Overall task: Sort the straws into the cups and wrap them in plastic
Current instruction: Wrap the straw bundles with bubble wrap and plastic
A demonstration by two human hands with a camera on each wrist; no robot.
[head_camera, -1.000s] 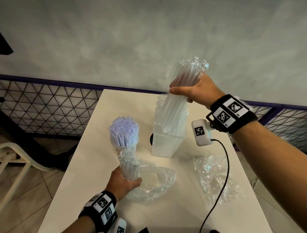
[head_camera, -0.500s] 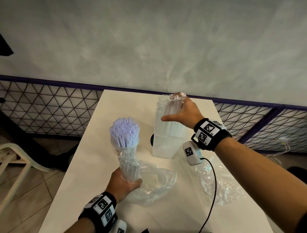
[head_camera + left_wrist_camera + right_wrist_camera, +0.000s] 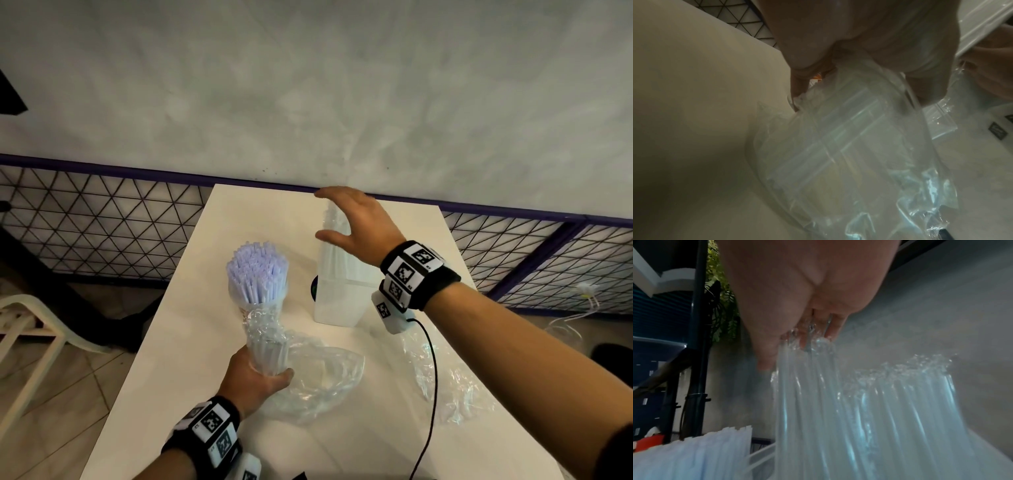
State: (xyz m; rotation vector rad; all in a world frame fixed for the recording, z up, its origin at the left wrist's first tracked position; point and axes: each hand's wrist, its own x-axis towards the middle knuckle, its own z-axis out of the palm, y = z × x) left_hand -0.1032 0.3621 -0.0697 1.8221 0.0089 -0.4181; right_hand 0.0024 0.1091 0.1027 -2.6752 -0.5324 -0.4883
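Observation:
My left hand (image 3: 255, 375) grips a bundle of clear wrapped straws (image 3: 267, 346) upright near the table's front, a plastic bag (image 3: 322, 380) trailing beside it. In the left wrist view my fingers (image 3: 869, 48) curl around the crinkled plastic (image 3: 849, 146). Behind the bundle a cup (image 3: 260, 305) holds several pale purple straws (image 3: 257, 270). At mid-table a tall white container (image 3: 337, 301) holds clear wrapped straws (image 3: 869, 410). My right hand (image 3: 356, 226) hovers over their tops with straight, spread fingers (image 3: 766, 356), holding nothing.
The white table (image 3: 191, 325) ends at a grey wall, with black mesh fencing (image 3: 102, 219) on both sides. Loose crumpled plastic (image 3: 448, 380) lies at the right under a black cable (image 3: 433, 383). A white chair (image 3: 30, 329) stands on the floor at left.
My right hand lowered its bundle of clear straws into the white container, then let go and spread open above it. The left hand kept still with its bundle.

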